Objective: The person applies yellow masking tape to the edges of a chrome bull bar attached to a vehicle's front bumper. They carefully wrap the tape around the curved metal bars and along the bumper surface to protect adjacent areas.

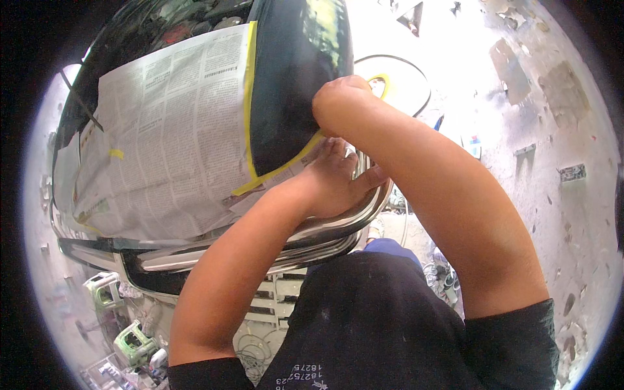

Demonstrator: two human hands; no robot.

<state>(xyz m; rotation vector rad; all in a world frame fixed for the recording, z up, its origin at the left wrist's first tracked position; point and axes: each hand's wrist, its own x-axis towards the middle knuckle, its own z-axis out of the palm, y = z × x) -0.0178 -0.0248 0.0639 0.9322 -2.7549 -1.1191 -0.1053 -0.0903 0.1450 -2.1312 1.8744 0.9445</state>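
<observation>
A glossy dark vehicle body (286, 84) fills the upper left, partly covered by newspaper sheets (175, 136). Yellow masking tape (249, 104) edges the paper and continues along the lower border of the dark panel. My left hand (331, 179) lies over the paper strip below this border, fingers extended and thumb apart. Just above it my right hand (338, 97) is curled closed against the panel's corner, at the end of the tape line; its fingertips are hidden. Part of a yellow tape ring (379, 83) shows beyond my right wrist.
Chrome trim (240, 237) curves along the vehicle's lower edge, close to my body. A wiper-like dark rod (81, 101) sticks out at the far left. Green-and-white stools (133, 344) stand at lower left. Pale, stained floor (507, 149) with scattered scraps extends to the right.
</observation>
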